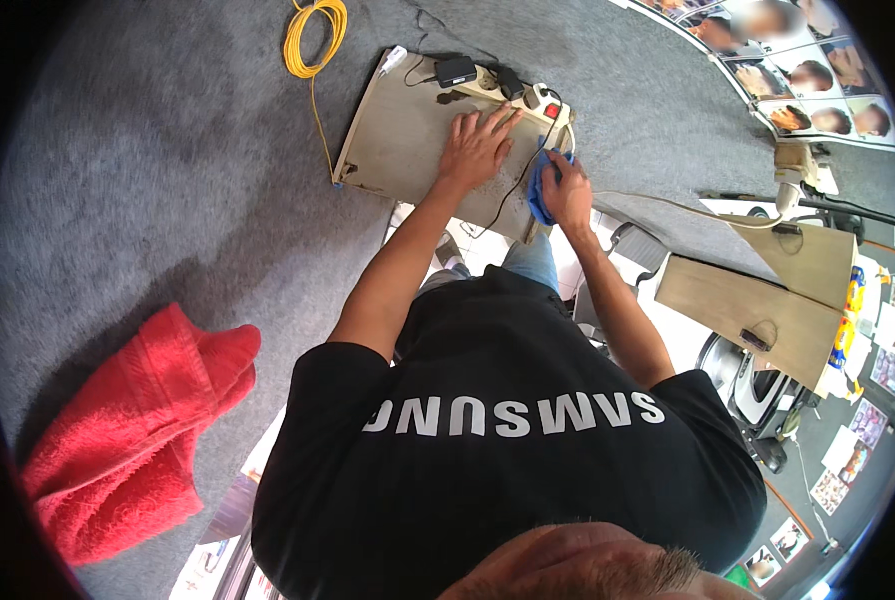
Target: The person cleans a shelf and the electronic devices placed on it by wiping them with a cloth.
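Note:
My left hand (477, 147) lies flat with its fingers spread on a worn grey-brown wooden board (397, 135). Its fingertips reach the edge of a white power strip (565, 112) with a red switch, fixed along the board's far side. My right hand (569, 193) is closed on a blue cloth (539, 195), pressed against the board's right edge. Black adapters (456, 70) and plugs sit in the strip. A thin black cord (513, 187) runs down across the board between my hands.
A coiled yellow cable (314, 40) hangs on the grey wall at the far left. A red towel (142, 430) is at the lower left. To the right are wooden desks (747, 300), a chair (637, 245) and a white cable (667, 203). Photo posters (812, 75) cover the upper right.

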Available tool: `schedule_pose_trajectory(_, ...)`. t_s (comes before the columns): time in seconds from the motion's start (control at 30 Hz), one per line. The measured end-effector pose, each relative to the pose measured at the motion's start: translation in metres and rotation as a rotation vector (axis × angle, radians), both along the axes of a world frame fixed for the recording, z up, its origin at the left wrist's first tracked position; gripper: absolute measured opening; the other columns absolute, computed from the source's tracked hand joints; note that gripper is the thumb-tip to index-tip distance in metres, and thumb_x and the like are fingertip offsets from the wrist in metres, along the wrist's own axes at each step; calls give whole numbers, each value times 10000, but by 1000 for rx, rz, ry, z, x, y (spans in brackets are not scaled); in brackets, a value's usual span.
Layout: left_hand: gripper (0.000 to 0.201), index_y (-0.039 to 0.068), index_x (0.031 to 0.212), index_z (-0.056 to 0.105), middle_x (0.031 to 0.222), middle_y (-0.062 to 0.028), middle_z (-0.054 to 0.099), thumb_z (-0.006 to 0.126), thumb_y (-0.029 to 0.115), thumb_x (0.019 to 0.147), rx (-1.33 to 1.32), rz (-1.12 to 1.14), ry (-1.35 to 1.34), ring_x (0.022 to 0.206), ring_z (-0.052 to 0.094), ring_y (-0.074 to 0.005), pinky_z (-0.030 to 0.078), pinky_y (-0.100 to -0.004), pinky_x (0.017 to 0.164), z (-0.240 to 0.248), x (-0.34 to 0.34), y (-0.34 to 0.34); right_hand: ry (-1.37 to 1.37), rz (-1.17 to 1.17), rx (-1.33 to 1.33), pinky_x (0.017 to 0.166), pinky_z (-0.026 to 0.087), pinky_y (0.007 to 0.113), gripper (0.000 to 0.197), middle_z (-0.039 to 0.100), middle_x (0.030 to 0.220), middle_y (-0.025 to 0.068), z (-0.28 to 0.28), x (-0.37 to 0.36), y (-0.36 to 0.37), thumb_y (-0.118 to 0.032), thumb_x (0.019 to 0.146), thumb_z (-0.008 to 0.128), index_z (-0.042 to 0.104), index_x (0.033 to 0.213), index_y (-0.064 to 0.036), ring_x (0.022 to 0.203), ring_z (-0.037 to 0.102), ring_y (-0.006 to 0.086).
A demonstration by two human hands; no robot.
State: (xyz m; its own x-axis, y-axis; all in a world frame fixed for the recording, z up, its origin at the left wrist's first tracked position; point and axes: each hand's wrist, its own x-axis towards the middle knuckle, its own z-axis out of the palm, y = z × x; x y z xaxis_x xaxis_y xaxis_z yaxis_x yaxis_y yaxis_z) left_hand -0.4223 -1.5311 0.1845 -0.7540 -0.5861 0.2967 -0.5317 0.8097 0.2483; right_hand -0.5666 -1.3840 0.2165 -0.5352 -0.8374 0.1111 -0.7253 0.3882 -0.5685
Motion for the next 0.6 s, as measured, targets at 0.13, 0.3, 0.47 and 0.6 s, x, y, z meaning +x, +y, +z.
schedule_pose_trajectory(0.13,604,312,1551,369,1573,44,391,553,342,976,-7,-7,25,1215,491,-271,352,-486,1097,2,3,2,51,-145,-141,822,539,528,320,617,1123,261,13,1,-18,-233,934,573,695,1210,-125,939,659,476)
schedule_pose_trajectory(0.3,482,187,1432,519,1460,5,487,571,309,970,-14,-48,126,1146,508,-265,377,-464,1052,-5,4,-3,-194,-255,-287,902,503,454,364,656,1102,262,9,-23,-8,-172,950,554,629,1277,-30,973,662,414)
schedule_pose_trajectory(0.47,326,101,1234,596,1231,-126,546,595,250,944,-5,11,257,1135,511,-309,377,-488,1023,-8,8,-2,-26,57,-558,864,516,436,328,658,1088,210,76,29,-27,-146,947,575,628,1260,-64,948,661,363)
schedule_pose_trajectory(0.6,238,99,1147,589,1144,-151,539,580,185,925,68,345,375,1098,502,-345,375,-500,955,-4,15,-5,67,223,-221,740,566,509,364,650,1131,248,53,53,-80,-225,949,597,609,1300,-126,830,680,432)
